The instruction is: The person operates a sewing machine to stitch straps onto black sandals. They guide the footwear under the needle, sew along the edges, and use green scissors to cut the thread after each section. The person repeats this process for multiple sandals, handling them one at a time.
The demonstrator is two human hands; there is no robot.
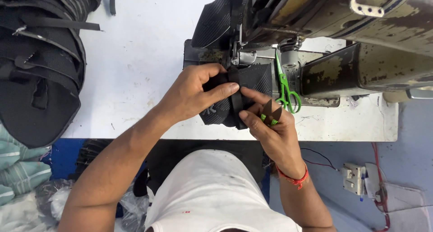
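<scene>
Left hand (191,94) is clamped on a black mesh fabric piece (252,78), fingers curled over its near edge and thumb pressing a black strap (235,106) flat across it. Right hand (270,124) pinches the same strap from the other side with thumb and forefinger, while its remaining fingers are closed around a small thread snip with green handles (270,114).

The fabric piece lies on the white table (135,65) directly in front of the needle area of the sewing machine (343,29), its far edge tucked under the machine head.

Handling judgement: the piece looks light, soft and floppy, with a textured weave that should grip well rather than slide. The strap appears thin and flexible, likely to shift unless pinned by both thumbs. Best hold is at the folded edge where strap crosses mesh, as now.

Count: one mesh piece in work, one strap, one snip in hand, one pair of green-handled scissors (285,90) resting on the machine bed just beside the piece. A pile of black bag parts (38,65) sits well apart at the table's left; its number cannot be told.
</scene>
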